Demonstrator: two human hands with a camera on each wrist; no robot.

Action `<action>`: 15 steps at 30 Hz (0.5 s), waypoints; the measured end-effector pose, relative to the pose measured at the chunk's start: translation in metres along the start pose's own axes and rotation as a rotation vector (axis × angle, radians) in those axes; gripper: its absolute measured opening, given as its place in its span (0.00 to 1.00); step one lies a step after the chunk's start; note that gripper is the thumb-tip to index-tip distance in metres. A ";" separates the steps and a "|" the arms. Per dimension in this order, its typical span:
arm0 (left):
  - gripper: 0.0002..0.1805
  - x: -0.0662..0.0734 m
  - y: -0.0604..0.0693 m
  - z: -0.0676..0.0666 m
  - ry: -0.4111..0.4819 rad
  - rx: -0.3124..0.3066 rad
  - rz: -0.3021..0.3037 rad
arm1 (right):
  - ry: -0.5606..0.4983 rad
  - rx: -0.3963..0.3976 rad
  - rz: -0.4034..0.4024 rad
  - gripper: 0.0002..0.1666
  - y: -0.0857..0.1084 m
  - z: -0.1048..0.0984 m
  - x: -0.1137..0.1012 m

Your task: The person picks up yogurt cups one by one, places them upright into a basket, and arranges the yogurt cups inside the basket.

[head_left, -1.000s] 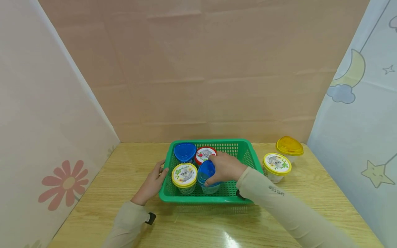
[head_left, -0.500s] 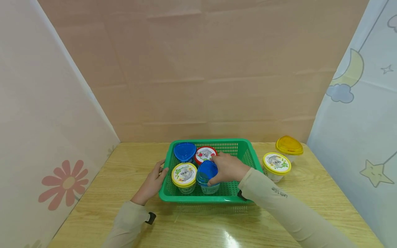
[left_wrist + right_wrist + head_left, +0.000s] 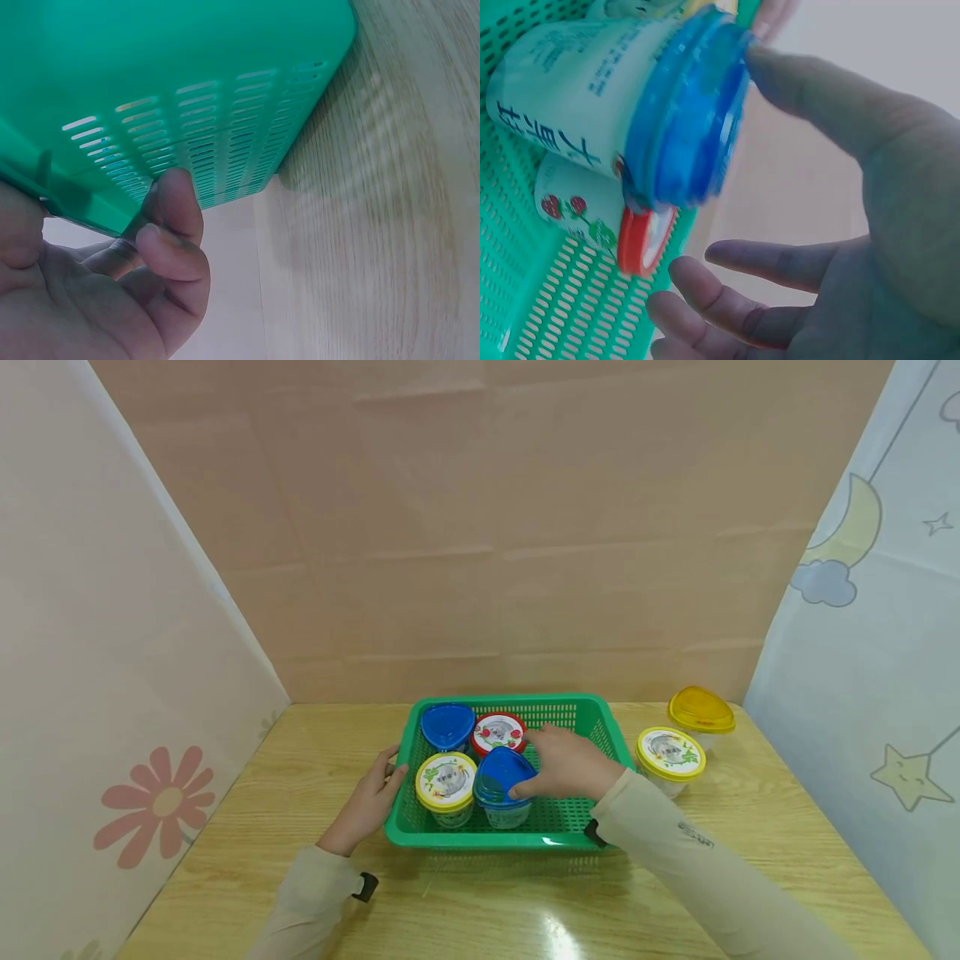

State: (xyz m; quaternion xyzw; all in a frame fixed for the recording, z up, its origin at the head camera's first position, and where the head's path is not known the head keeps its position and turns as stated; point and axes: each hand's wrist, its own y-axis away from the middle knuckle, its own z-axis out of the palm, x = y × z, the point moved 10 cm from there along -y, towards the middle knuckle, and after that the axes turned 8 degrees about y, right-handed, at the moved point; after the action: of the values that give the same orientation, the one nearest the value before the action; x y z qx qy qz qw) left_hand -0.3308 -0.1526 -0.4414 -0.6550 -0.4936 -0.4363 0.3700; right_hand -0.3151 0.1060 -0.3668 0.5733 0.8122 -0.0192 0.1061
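In the head view my left hand (image 3: 371, 802) grips the left rim of the green plastic basket (image 3: 495, 841); the left wrist view shows curled fingers (image 3: 176, 255) by its slotted wall. Inside stands a plastic tub with a blue lid (image 3: 501, 768), front middle. My right hand (image 3: 566, 768) is at this tub's right side. In the right wrist view its fingers are spread and apart from the tub, while the thumb (image 3: 802, 86) is at the lid's edge. Around that tub are a yellow-lidded tub (image 3: 446, 783), a red-lidded tub (image 3: 498, 732) and another blue-lidded tub (image 3: 447, 727).
On the wooden table (image 3: 465, 918), right of the basket, stand a yellow-lidded tub with a white label (image 3: 670, 753) and, behind it, a tub with a translucent amber lid (image 3: 701, 710). A plain backdrop (image 3: 487, 568) rises behind the table, with printed sheets at both sides.
My right hand has loosened from the front blue-lidded tub and shifted slightly right, uncovering more of its lid. The left hand stays on the basket rim.
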 end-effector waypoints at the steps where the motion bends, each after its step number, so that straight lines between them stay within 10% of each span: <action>1: 0.30 0.000 0.000 0.000 -0.001 0.000 -0.001 | -0.004 0.014 0.009 0.53 0.002 -0.003 0.004; 15: 0.30 -0.003 -0.001 -0.001 -0.022 0.011 -0.031 | -0.157 0.246 0.145 0.40 0.044 -0.046 0.073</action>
State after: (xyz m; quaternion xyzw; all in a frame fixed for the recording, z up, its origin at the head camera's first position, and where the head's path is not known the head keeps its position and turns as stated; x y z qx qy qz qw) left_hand -0.3324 -0.1539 -0.4442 -0.6501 -0.5099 -0.4321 0.3616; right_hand -0.3043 0.1959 -0.3318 0.6358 0.7495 -0.1555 0.0992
